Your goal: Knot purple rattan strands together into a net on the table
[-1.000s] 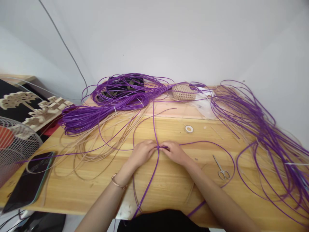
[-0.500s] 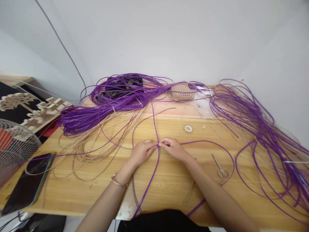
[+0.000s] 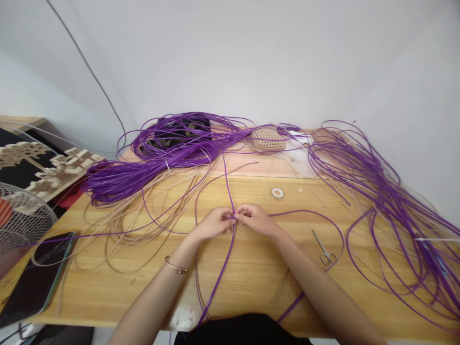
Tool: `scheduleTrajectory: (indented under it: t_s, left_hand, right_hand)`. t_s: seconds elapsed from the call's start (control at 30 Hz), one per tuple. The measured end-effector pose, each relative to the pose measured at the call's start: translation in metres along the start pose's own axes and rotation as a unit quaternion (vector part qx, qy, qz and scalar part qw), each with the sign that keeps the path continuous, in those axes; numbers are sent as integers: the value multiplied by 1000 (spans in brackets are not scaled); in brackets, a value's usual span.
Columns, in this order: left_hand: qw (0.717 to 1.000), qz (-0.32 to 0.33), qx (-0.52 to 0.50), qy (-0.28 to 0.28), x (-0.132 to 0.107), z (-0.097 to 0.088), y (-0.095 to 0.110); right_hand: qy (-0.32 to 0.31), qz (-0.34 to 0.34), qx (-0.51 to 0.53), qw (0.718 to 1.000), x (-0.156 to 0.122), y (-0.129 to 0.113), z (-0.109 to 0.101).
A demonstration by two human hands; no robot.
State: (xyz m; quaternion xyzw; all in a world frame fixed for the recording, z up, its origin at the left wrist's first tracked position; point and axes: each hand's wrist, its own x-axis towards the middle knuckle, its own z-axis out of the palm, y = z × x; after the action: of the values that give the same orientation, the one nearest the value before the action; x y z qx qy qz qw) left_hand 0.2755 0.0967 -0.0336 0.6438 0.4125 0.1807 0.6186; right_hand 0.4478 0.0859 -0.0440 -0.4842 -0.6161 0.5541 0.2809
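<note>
Purple weaving cords (image 3: 225,258) cross at one point above the middle of the wooden table. At that crossing my left hand (image 3: 216,222) pinches the cords from the left, its thumb and forefinger pressed together. From the other side my right hand (image 3: 253,218) pinches at the same spot, so the fingertips of both hands nearly touch. One strand runs up to the back, one comes down toward my lap, and others lead off to both sides. The crossing itself is partly hidden by my fingers.
A purple cord bundle (image 3: 118,179) lies back left and a loose purple tangle (image 3: 388,191) at right. Behind stands a beige woven piece (image 3: 269,139). Scissors (image 3: 326,254) and a tape roll (image 3: 277,192) lie right of my hands. A phone (image 3: 39,273) and fan (image 3: 25,220) are left.
My left fingers have curled in more at the crossing, and the left hand has turned slightly. My right hand keeps its pinch. The whole view has shifted a little.
</note>
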Motion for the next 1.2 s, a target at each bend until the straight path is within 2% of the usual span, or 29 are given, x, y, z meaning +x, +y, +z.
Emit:
scheduleTrajectory:
  t_s: [0.07,0.27,0.4,0.6,0.87,1.2]
  left_hand:
    - [1000,-10,-4,-25,3,-3,2]
    - [999,7,-11,-37,6,-5,5]
    - [998,22,-48,-30,6,-6,3]
    - [995,-22,-93,-1,10,-6,-5]
    - [995,-28,-99,6,12,-6,-7]
    - [995,-80,-56,1,16,-10,9]
  right_hand:
    - [-17,20,1,1000,2,-2,-2]
    - [-43,46,5,998,11,-5,-7]
    - [-32,37,16,999,12,-2,-5]
    - [20,25,16,999,15,6,3]
    - [81,2,-1,997,17,11,7]
    - [56,3,44,997,18,13,8]
